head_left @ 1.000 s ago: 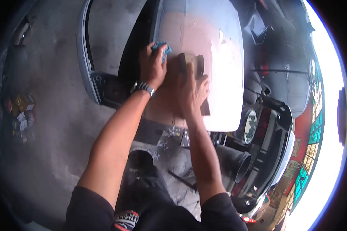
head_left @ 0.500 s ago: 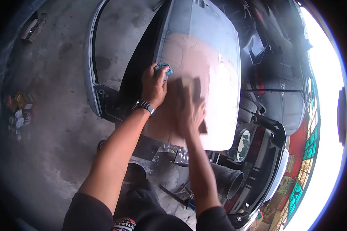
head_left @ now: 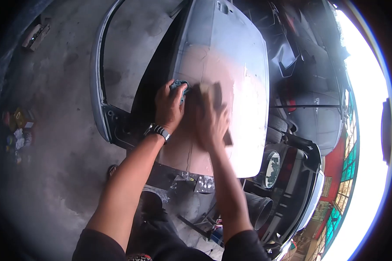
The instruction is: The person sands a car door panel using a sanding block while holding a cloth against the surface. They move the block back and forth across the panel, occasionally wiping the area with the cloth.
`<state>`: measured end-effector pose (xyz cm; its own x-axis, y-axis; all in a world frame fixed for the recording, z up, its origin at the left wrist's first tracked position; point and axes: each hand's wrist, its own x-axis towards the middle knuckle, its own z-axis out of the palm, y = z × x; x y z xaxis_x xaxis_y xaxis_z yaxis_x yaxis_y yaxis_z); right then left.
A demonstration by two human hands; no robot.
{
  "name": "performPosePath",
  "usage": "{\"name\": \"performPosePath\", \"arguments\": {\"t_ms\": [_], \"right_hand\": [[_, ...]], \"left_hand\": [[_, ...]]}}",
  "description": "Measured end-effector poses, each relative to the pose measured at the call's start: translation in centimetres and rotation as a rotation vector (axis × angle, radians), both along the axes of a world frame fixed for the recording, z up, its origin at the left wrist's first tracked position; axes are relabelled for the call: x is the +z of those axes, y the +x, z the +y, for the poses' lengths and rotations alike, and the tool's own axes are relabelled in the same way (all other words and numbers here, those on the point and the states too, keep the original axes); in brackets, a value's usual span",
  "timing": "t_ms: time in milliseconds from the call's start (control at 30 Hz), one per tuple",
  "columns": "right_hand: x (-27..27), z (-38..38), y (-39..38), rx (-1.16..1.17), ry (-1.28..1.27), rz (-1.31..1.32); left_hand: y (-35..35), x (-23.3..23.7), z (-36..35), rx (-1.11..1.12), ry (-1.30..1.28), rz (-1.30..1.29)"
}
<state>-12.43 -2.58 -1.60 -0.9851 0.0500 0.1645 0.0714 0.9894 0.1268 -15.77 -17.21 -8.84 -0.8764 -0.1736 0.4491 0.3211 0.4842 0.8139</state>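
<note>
A detached car door [head_left: 235, 32] lies outer side up before me, its grey skin coated over the lower half with a pinkish-tan layer. On that layer, near the door's left edge, my left hand [head_left: 167, 111] is closed on a crumpled teal cloth [head_left: 177, 88]. Just right of it, my right hand [head_left: 212, 124] presses down over a sanding block [head_left: 215, 92], blurred by motion. The block's ends show beyond the fingers and beside the wrist. A watch [head_left: 158, 131] is on my left wrist.
The door's window frame [head_left: 96, 87] juts out to the left. At right stand a bucket [head_left: 260, 213], a container with a pale top [head_left: 272, 169] and dark car parts [head_left: 292, 187]. Small boxes and cans [head_left: 21, 124] sit on the concrete floor [head_left: 69, 174].
Both hands remain on the door with the cloth and the block. The left hand sits slightly lower and further left in view; the whole view has shifted a little.
</note>
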Motion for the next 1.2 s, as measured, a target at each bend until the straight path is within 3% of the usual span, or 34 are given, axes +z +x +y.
{"name": "performPosePath", "arguments": {"t_ms": [133, 233, 367, 433, 533, 600, 667, 767, 867, 933, 967, 1000, 1067, 1200], "right_hand": [[1.7, 0.1, -15.4, -0.09, -0.119, -0.015], [0.3, 0.7, -11.1, -0.015, -0.075, 0.004], [0.5, -1.5, 5.5, -0.037, -0.046, -0.098], [1.0, -2.0, 7.8, -0.008, 0.035, -0.085], [-0.8, 0.4, -1.5, 0.056, 0.014, 0.068], [1.1, 1.2, -10.9, 0.027, -0.13, 0.014], [1.7, 1.5, -16.5, -0.075, -0.113, -0.035], [1.2, 2.3, -12.9, 0.003, -0.127, -0.051], [0.7, 0.6, 1.8, -0.004, -0.025, -0.027], [0.6, -0.6, 11.5, 0.002, -0.107, -0.015], [1.1, -1.1, 15.0, -0.017, -0.088, -0.118], [1.2, -1.4, 15.8, 0.065, -0.056, -0.002], [0.2, 0.1, 10.8, 0.107, -0.036, 0.05], [-0.2, 4.0, -8.6, 0.02, -0.025, 0.188]], "left_hand": [[-0.4, 0.2, -0.1, 0.023, -0.064, -0.038], [-0.4, 0.0, -0.1, 0.012, 0.006, 0.009], [-0.6, -0.2, -0.3, 0.002, 0.009, 0.032], [-0.6, 0.3, -0.4, 0.003, 0.029, 0.027], [-0.1, 0.7, -0.5, 0.002, 0.005, 0.001], [-0.7, 0.4, -0.4, 0.011, -0.008, -0.002], [-0.7, 0.4, 0.0, 0.012, -0.003, -0.025], [-0.4, 0.3, -0.1, 0.014, 0.006, 0.008], [-0.6, 0.2, -0.1, 0.03, 0.02, 0.048], [-0.7, 0.1, -0.1, 0.046, 0.014, 0.057], [-1.2, 0.0, -0.2, 0.044, 0.018, 0.06], [-1.3, -0.1, -0.1, 0.037, 0.024, 0.056], [-1.1, -0.2, 0.0, 0.028, 0.035, 0.059], [-0.8, -0.1, 0.1, 0.048, -0.012, 0.065]]}}
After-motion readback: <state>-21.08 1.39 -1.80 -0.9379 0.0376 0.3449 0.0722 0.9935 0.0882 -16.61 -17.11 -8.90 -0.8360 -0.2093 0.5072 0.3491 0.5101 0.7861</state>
